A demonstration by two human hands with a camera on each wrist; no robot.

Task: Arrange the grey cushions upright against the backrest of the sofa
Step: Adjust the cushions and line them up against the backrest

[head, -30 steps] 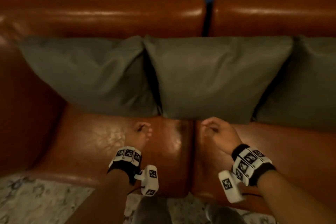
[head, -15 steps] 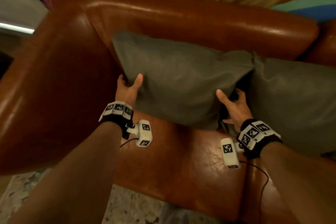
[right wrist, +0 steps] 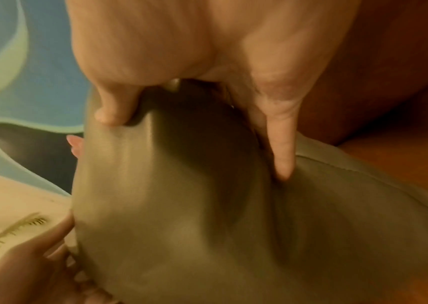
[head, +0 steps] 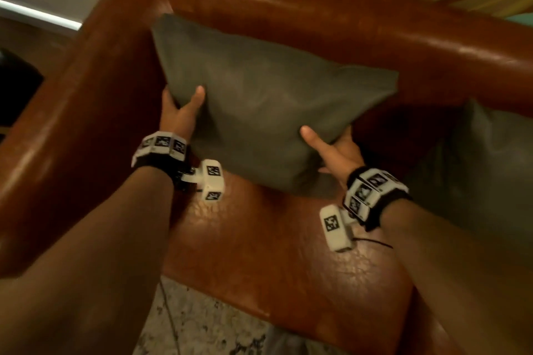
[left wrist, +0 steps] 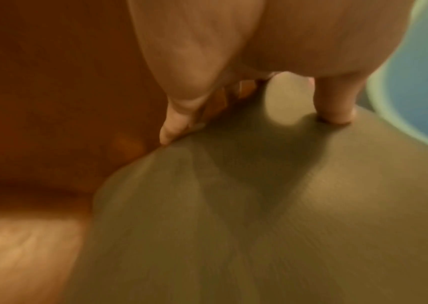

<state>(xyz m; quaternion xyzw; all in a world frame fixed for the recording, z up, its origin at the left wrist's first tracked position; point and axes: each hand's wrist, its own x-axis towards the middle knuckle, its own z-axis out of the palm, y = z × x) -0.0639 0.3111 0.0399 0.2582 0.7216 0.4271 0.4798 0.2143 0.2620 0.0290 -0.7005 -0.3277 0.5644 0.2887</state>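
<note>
Gripping the grey cushion (head: 259,112) by its side edges, left hand (head: 180,112) and right hand (head: 334,150) fingers curled.

No readable text, brand, number or sign appears in any view. The only printed marks are black-and-white square code patterns on the white wristband blocks (head: 161,145) behind the left-hand grip and on the blocks (head: 372,193) behind the right-hand grip; they carry no letters or digits.
</note>
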